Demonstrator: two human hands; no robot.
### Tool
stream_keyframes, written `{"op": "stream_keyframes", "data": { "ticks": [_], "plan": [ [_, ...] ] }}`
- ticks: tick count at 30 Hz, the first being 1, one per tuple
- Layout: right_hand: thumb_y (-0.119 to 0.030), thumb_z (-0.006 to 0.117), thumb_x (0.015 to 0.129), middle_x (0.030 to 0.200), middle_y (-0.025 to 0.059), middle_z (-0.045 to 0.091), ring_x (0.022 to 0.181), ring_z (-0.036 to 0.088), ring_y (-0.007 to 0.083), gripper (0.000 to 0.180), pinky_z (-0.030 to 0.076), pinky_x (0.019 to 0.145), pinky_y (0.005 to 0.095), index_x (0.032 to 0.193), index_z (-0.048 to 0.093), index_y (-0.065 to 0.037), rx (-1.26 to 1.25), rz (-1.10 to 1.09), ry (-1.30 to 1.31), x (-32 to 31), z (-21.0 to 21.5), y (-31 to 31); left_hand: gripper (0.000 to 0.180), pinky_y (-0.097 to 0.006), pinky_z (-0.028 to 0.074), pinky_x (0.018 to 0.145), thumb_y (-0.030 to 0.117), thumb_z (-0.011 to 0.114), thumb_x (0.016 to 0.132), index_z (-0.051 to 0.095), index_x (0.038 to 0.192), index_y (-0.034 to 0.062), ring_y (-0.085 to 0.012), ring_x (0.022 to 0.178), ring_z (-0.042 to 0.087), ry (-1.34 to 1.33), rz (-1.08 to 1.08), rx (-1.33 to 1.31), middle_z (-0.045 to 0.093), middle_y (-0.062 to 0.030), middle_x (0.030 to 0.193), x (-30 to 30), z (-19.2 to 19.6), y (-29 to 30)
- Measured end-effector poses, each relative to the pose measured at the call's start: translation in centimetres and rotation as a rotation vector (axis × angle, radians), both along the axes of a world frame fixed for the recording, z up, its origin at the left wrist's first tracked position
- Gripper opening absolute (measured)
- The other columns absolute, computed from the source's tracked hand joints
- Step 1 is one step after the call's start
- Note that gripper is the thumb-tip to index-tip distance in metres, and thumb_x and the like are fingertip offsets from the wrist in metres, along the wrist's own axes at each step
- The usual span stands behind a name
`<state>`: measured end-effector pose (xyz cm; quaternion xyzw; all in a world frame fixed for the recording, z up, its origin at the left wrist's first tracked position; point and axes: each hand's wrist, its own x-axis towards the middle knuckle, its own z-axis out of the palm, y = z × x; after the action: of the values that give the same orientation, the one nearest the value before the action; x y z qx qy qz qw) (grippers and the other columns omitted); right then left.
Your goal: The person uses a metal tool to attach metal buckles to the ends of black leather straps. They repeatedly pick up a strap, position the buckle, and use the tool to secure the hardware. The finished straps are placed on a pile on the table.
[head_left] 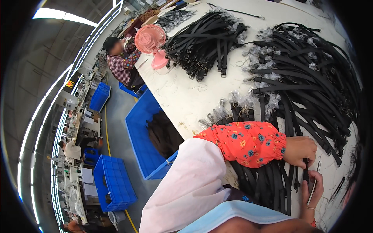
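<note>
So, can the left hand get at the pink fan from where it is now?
Probably not. The left hand is busy on a black strap near the person, and the pink fan stands at the far end of the white table, beyond piled straps.

A long white worktable point(182, 97) runs along a grey floor point(116, 116) marked with a yellow line point(107, 132). Blue plastic crates point(112, 182) stand beside the table's left edge. Strip lights point(62, 15) cross the ceiling, and further workbenches point(77, 124) line the far left.
</note>
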<state>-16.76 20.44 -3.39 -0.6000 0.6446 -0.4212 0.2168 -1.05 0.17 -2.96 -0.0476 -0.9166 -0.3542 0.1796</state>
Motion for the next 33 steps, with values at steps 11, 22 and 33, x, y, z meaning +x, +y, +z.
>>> {"op": "stream_keyframes", "data": {
  "ticks": [11,22,33],
  "plan": [
    [0.001,0.067,0.080,0.101,0.0116,0.063,0.086,0.058,0.0228,0.034,0.047,0.082,0.0321,0.113,0.060,-0.002,-0.034,0.011,0.049,0.0,-0.2,0.0,0.018,-0.043,0.049,0.088,0.019,0.081,0.076,0.069,0.082,0.0083,-0.0311,0.104,0.059,-0.111,0.058,-0.053,0.061,-0.0088,0.098,0.3,-0.3,0.4],
    [0.002,0.070,0.078,0.096,0.0120,0.063,0.082,0.061,0.0250,0.035,0.050,0.078,0.0336,0.112,0.061,-0.004,-0.050,-0.008,0.078,0.1,0.2,-0.4,0.009,-0.035,0.048,0.082,0.016,0.068,0.075,0.066,0.076,0.0074,-0.0219,0.094,0.058,0.045,0.069,-0.493,0.061,-0.0031,0.088,0.3,0.2,1.7],
    [0.002,0.068,0.079,0.094,0.0110,0.062,0.080,0.058,0.0220,0.033,0.048,0.078,0.0321,0.111,0.060,-0.002,-0.025,-0.014,0.071,0.3,0.0,-0.5,0.018,-0.042,0.049,0.082,0.014,0.068,0.087,0.057,0.093,0.0004,-0.0318,0.094,0.059,0.043,0.009,-0.258,0.060,-0.0136,0.093,0.3,-1.3,1.3]
  ]
}}
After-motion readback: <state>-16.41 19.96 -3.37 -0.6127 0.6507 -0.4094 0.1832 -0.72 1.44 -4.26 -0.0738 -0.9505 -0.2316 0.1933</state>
